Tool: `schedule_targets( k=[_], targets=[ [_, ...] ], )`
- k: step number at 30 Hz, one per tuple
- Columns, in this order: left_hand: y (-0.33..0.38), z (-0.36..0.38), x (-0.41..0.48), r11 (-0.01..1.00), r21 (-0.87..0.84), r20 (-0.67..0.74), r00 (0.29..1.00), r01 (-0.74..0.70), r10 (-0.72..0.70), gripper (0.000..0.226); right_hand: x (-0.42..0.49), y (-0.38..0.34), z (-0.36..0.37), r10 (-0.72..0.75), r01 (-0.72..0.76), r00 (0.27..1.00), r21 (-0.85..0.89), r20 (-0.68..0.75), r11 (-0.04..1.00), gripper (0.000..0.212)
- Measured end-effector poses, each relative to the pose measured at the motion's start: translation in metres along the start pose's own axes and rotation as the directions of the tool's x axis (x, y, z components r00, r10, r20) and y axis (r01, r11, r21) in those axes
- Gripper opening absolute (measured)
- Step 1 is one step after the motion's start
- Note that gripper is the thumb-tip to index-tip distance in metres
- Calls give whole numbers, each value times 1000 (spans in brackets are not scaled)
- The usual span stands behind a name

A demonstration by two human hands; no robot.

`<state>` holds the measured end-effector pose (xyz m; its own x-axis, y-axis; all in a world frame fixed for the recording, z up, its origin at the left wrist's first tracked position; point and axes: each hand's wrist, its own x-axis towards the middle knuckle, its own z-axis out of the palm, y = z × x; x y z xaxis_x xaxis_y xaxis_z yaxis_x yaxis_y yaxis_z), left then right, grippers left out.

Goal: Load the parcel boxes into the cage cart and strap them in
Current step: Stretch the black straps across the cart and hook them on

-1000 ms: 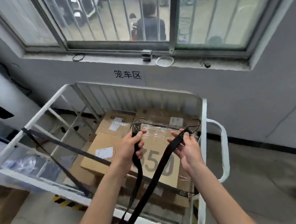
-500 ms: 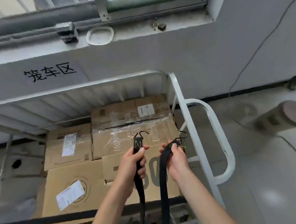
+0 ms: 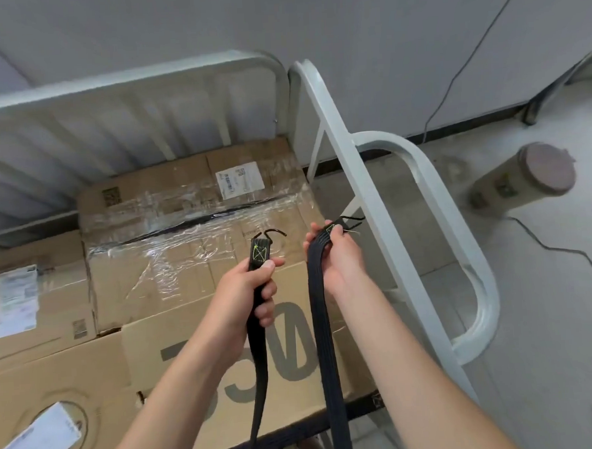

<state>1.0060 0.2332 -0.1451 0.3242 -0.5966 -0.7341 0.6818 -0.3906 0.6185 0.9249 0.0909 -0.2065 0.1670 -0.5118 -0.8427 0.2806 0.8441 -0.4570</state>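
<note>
Boxes: brown cardboard parcel boxes point(image 3: 173, 265) packed in white metal cage cart point(image 3: 375, 203), beneath both grips
Left hand point(image 3: 247, 295): curled round black webbing strap point(image 3: 258, 350), hook point(image 3: 274, 233) above thumb
Right hand point(image 3: 339, 259): clamped on second hooked strap end, beside cart's right side

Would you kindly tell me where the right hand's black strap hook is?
Head view, right of centre: the black strap hook juts from the right hand, beside the white cage cart rail.

white cage cart point(image 3: 126, 83), parcel boxes point(image 3: 154, 286) inside
</note>
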Motion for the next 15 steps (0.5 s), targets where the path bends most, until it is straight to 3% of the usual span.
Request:
schedule_targets(
  k=[7,15],
  targets=[
    [15,-15,-23,996,-90,-51,999,-18,13,19,-47,21,21,-129,138,989,-136,73,981,22],
    [52,-35,-117,981,-149,-153,983,-122,99,19,-165,67,12,-34,91,981,-302,189,949,22]
  ],
)
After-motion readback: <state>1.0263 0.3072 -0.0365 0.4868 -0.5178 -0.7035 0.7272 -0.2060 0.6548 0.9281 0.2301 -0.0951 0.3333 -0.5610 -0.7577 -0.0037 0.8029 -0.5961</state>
